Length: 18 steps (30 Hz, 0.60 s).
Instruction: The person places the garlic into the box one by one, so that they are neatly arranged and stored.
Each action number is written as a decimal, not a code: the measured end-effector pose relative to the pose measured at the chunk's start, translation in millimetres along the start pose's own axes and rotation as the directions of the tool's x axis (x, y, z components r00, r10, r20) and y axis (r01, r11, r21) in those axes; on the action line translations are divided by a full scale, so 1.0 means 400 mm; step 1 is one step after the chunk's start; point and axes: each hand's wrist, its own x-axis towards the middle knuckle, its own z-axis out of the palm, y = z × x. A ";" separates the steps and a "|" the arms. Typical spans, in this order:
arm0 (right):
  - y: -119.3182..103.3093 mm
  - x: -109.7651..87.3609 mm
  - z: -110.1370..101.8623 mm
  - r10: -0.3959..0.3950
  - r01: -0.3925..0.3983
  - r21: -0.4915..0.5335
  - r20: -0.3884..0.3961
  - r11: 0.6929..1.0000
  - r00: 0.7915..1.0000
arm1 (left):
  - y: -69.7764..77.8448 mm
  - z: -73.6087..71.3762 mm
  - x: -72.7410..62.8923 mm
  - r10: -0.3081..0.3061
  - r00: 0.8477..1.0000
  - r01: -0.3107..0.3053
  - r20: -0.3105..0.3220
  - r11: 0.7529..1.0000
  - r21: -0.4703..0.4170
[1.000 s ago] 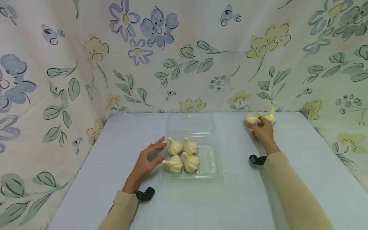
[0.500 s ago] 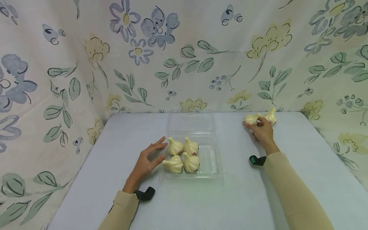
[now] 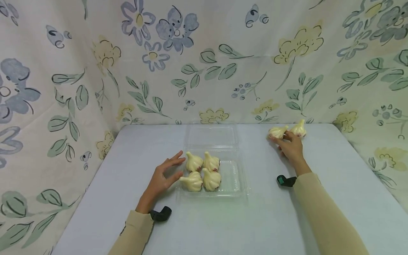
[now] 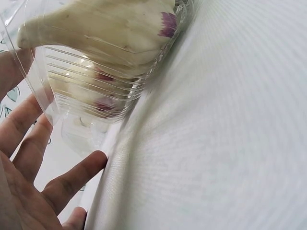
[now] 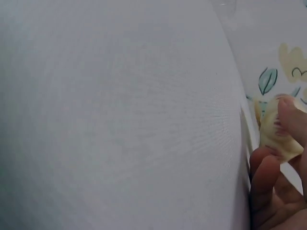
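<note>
At the back right of the table, my right hand (image 3: 290, 146) pinches a garlic bulb (image 3: 276, 132) between thumb and fingers; the right wrist view shows the thumb over the bulb (image 5: 278, 127). Just right of it a second garlic bulb (image 3: 299, 129) sits with its stem up. My left hand (image 3: 163, 179) rests at the left side of a clear plastic clamshell box (image 3: 234, 177), its fingers spread along the wall. Several garlic bulbs (image 3: 211, 180) fill the box's left and middle. In the left wrist view, a bulb (image 4: 110, 33) shows through the ribbed wall.
The box's lid (image 3: 211, 136) lies folded back toward the rear edge of the white table (image 3: 127, 166). A floral curtain (image 3: 204, 71) hangs close behind the table and along its sides. Each wrist wears a small black camera (image 3: 160, 214).
My right hand and the garlic bulb in it have shifted slightly left, widening the gap to the other bulb. The left hand and the box have stayed put.
</note>
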 end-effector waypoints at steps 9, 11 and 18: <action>0.009 -0.051 -0.007 0.055 -0.061 0.089 0.068 0.994 0.996 | -0.006 0.002 -0.005 -0.005 1.000 0.005 0.004 1.000 0.005; 0.012 -0.065 -0.012 0.062 -0.071 0.111 0.086 0.991 0.994 | -0.006 0.001 -0.004 -0.003 1.000 0.003 0.005 1.000 0.005; 0.018 -0.111 -0.031 0.054 -0.085 0.193 0.161 0.977 0.986 | -0.001 -0.003 -0.002 -0.006 1.000 0.006 0.006 1.000 0.005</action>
